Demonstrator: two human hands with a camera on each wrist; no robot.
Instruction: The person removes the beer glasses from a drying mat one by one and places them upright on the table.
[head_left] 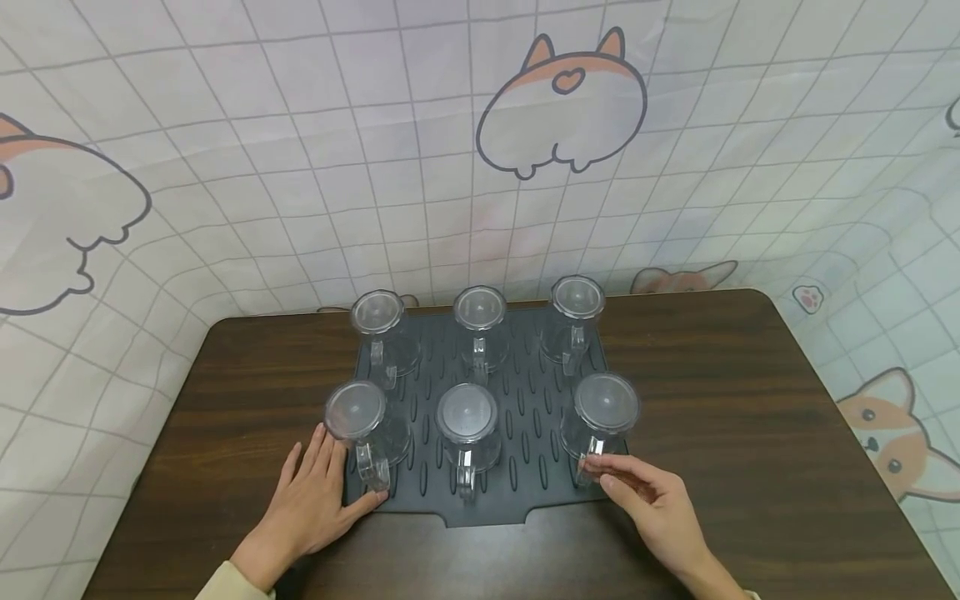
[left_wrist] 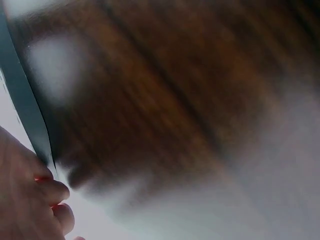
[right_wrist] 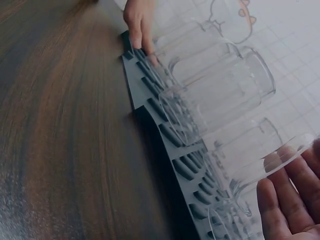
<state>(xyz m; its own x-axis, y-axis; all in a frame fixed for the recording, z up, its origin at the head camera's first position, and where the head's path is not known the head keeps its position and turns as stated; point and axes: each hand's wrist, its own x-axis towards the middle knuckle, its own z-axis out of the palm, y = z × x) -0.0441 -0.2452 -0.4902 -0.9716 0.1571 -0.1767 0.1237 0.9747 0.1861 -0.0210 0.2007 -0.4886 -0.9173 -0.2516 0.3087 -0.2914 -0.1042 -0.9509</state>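
Observation:
Several transparent glass mugs stand bottom-up in two rows of three on a dark grey ridged drying mat. At the front right mug, my right hand holds the handle with its fingertips and thumb. In the right wrist view, the fingers of that hand curl behind the handle. My left hand lies with fingers spread at the mat's left edge, beside the front left mug, its thumb on the mat's front corner. The left wrist view shows only part of the left hand and the mat's edge.
The front middle mug stands between the two outer ones. Behind are the back left, back middle and back right mugs. The brown wooden table meets a white grid-patterned cloth at the back.

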